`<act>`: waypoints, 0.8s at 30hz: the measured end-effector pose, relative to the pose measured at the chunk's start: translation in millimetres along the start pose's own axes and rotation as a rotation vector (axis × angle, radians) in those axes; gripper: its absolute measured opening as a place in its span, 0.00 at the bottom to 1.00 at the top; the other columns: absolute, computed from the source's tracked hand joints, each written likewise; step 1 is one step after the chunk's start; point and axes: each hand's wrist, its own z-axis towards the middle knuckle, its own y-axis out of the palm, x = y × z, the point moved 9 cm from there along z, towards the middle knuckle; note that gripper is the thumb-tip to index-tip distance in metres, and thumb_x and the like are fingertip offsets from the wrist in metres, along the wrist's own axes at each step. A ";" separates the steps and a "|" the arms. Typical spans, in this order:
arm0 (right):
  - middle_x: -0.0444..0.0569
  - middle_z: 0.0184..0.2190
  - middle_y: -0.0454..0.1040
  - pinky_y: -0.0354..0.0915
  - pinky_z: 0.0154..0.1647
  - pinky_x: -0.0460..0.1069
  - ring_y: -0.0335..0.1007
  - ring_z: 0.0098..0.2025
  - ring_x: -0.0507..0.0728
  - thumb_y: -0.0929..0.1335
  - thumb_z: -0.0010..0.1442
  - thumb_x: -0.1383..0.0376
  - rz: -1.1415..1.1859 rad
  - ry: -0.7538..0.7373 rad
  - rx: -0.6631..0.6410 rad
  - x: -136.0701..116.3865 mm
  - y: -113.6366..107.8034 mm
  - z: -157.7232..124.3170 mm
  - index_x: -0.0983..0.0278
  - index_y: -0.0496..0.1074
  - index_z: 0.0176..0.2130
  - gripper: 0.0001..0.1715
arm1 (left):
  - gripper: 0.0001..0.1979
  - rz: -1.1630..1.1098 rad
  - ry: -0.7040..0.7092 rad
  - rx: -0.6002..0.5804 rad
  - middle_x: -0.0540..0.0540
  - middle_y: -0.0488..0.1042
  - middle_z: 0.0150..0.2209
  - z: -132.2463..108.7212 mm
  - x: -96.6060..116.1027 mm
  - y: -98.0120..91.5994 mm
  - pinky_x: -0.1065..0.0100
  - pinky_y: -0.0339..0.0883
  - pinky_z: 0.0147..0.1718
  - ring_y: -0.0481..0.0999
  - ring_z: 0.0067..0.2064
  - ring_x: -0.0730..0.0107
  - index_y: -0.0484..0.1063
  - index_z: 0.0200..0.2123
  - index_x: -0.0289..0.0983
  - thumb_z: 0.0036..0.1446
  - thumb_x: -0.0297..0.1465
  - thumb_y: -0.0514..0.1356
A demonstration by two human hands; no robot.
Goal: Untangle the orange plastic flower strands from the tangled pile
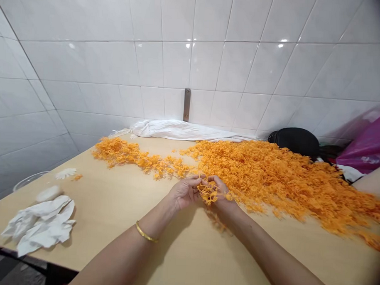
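Before me, both hands meet over the table around a small bunch of curly orange strands (208, 193). My left hand (185, 193) has its fingers closed on the bunch's left side, with a gold bangle (146, 233) on that wrist. On the other side, my right hand (223, 197) curls round the same bunch, its fingers partly hidden behind the strands. A loose, blurred piece dangles below the hands. Just beyond and to the right spreads a big heap of similar orange strands (270, 174); a narrower band of orange strands (124, 152) runs to the left.
White crumpled cloth (46, 225), a white rounded object (49, 193) and a white fringed piece (66, 173) lie on the table (119, 206) at left. Along the tiled wall lies rolled white fabric (174, 129). A black case (294, 141) and purple bag (367, 142) stand at right.
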 end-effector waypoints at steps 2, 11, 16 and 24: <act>0.38 0.17 0.62 0.52 0.17 0.43 0.56 0.17 0.49 0.66 0.47 0.58 0.136 0.074 -0.003 6.1 -0.6 -0.9 0.61 0.58 0.34 0.16 | 0.06 -0.002 0.016 0.011 0.47 0.72 0.23 4.6 -0.9 -4.1 0.72 0.66 0.26 0.72 0.25 0.73 0.69 0.31 0.32 0.47 0.21 0.57; 0.48 0.27 0.67 0.62 0.25 0.45 0.63 0.26 0.50 0.63 0.54 0.54 0.394 0.236 -0.168 7.6 3.5 -2.3 0.66 0.68 0.29 0.17 | 0.04 0.090 0.132 -0.029 0.46 0.71 0.22 8.7 11.9 -18.2 0.71 0.65 0.24 0.70 0.22 0.74 0.66 0.22 0.31 0.46 0.24 0.59; 0.47 0.31 0.67 0.62 0.30 0.47 0.64 0.31 0.51 0.65 0.52 0.55 0.262 0.160 -0.344 1.1 14.2 -7.2 0.65 0.69 0.34 0.16 | 0.06 0.066 0.133 0.080 0.48 0.70 0.21 7.1 12.1 -25.7 0.71 0.64 0.23 0.68 0.21 0.75 0.68 0.21 0.31 0.40 0.26 0.63; 0.42 0.23 0.65 0.57 0.30 0.45 0.60 0.26 0.49 0.67 0.51 0.59 0.081 0.092 -0.262 3.2 13.1 -7.7 0.65 0.68 0.28 0.10 | 0.09 0.224 0.207 0.162 0.50 0.66 0.18 4.0 21.0 -32.8 0.74 0.55 0.18 0.64 0.18 0.79 0.69 0.21 0.31 0.40 0.32 0.64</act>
